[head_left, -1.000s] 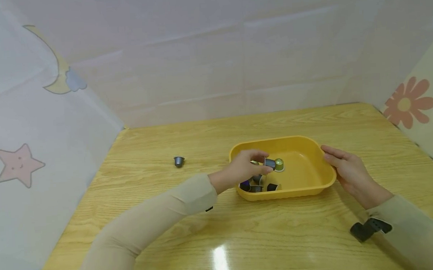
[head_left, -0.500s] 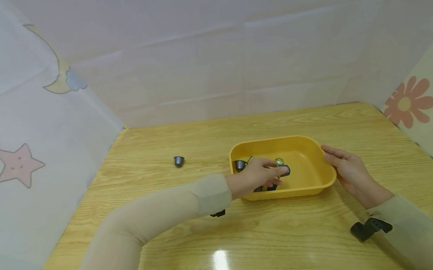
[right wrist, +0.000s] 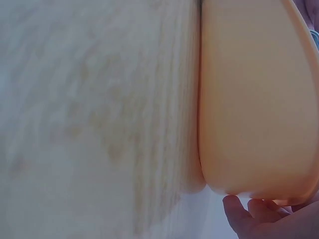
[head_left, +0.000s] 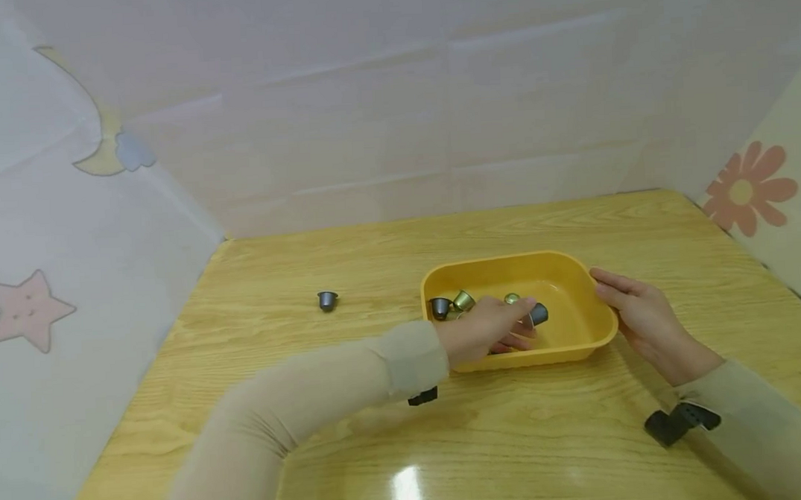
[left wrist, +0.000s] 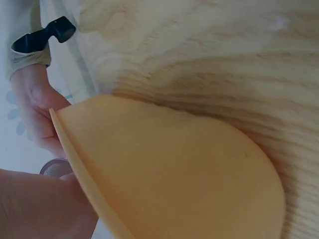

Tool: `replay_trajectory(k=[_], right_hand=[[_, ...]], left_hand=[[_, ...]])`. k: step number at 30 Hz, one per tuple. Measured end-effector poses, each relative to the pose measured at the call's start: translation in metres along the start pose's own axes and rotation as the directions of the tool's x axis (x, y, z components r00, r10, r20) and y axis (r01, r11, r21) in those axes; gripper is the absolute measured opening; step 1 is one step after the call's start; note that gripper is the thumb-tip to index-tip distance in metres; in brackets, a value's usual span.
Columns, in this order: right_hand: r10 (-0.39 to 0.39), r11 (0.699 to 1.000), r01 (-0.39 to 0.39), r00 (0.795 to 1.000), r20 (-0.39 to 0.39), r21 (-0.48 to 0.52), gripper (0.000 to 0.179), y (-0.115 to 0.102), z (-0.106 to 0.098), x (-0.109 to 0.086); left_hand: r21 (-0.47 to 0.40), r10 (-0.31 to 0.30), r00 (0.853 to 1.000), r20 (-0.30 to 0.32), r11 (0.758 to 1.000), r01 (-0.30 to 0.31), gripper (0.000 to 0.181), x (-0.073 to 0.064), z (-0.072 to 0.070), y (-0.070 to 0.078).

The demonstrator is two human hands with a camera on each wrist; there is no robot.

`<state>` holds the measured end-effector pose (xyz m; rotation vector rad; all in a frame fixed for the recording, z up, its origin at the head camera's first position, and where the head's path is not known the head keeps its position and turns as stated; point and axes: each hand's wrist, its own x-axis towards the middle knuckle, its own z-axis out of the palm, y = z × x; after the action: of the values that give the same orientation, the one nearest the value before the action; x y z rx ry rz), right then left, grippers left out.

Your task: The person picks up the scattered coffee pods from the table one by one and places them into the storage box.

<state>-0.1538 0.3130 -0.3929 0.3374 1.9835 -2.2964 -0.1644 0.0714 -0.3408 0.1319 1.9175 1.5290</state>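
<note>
A yellow plastic tray point(head_left: 573, 302) holds several coffee capsules. Inside it, my left hand point(head_left: 487, 324) pinches a dark grey-blue coffee capsule point(head_left: 540, 314) between thumb and fingers, lying on its side over the tray floor. In the left wrist view the rim of this capsule point(left wrist: 56, 168) shows past the tray wall. Near the hand are a green capsule point(head_left: 463, 300), a dark grey capsule point(head_left: 439, 308) and a second green one point(head_left: 512, 298), partly hidden. My right hand point(head_left: 648, 321) grips the tray's right end, thumb at the rim, fingers outside.
One more grey capsule point(head_left: 327, 301) stands on the wooden table point(head_left: 347, 260), left of the tray. A fabric-like wall point(head_left: 368, 132) with printed shapes borders the table's back and sides. My left forearm crosses the near left part.
My left hand has moved right within the tray, carrying the grey-blue capsule past the green one. Capsules at the tray's left end have come into view. The right hand keeps its grip.
</note>
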Motion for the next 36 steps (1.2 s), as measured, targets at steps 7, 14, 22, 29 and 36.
replay_trajectory(k=[7, 14, 22, 29, 36], right_hand=[[0.015, 0.993, -0.018, 1.0, -0.024, -0.114, 0.068, -0.002, 0.003, 0.001], [0.032, 0.993, -0.034, 0.999, -0.022, -0.109, 0.067, -0.004, 0.004, 0.001], [0.044, 0.995, -0.044, 0.999, -0.01, -0.09, 0.068, -0.004, 0.003, 0.002], [0.056, 0.998, -0.056, 0.998, -0.008, -0.022, 0.068, -0.003, -0.002, 0.002], [0.06, 0.998, -0.06, 0.998, -0.006, -0.012, 0.064, -0.002, -0.006, 0.003]], left_hand=[[-0.002, -0.021, 0.999, -0.034, 1.0, 0.021, 0.041, -0.002, 0.009, 0.005], [-0.015, -0.053, 0.996, -0.066, 0.999, 0.052, 0.048, 0.002, 0.012, 0.003], [-0.085, -0.062, 0.998, -0.01, 0.995, 0.061, 0.056, -0.002, -0.001, 0.0], [-0.141, 0.017, 0.997, 0.073, 0.99, -0.006, 0.056, -0.008, -0.022, -0.005], [-0.137, 0.116, 0.993, 0.021, 0.984, -0.112, 0.053, -0.018, -0.045, -0.007]])
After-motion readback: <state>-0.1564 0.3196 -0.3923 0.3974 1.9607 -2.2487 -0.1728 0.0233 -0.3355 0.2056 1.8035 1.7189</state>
